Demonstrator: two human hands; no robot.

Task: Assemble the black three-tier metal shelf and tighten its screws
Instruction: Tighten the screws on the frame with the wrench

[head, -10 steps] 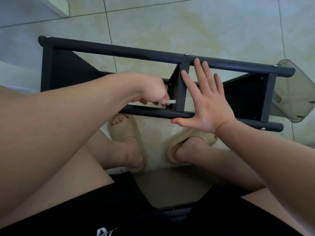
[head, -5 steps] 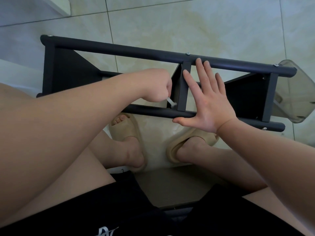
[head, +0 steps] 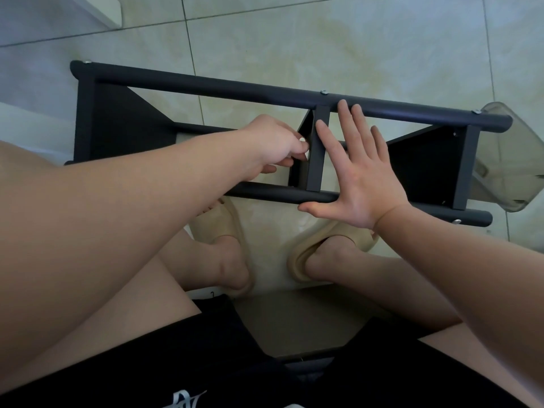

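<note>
The black metal shelf [head: 206, 89] lies on its side on the tiled floor, its round posts running left to right and its three tiers standing on edge. My left hand [head: 273, 145] reaches between the posts and pinches a small silver hex key [head: 306, 154] against the left face of the middle tier's edge bar [head: 318, 148]. Most of the key is hidden by my fingers. My right hand [head: 359, 178] lies flat with fingers spread, pressing on the near post and the middle tier. Silver screw heads [head: 323, 92] show on the far post.
A clear plastic container [head: 512, 160] lies on the floor behind the shelf's right end. My feet in beige slippers [head: 220, 222] sit just under the near post. A white object's corner [head: 109, 13] is at the top left.
My left hand has risen from near the lower post up along the middle tier bar, turning the hex key with it. My right hand stays flat in the same place.
</note>
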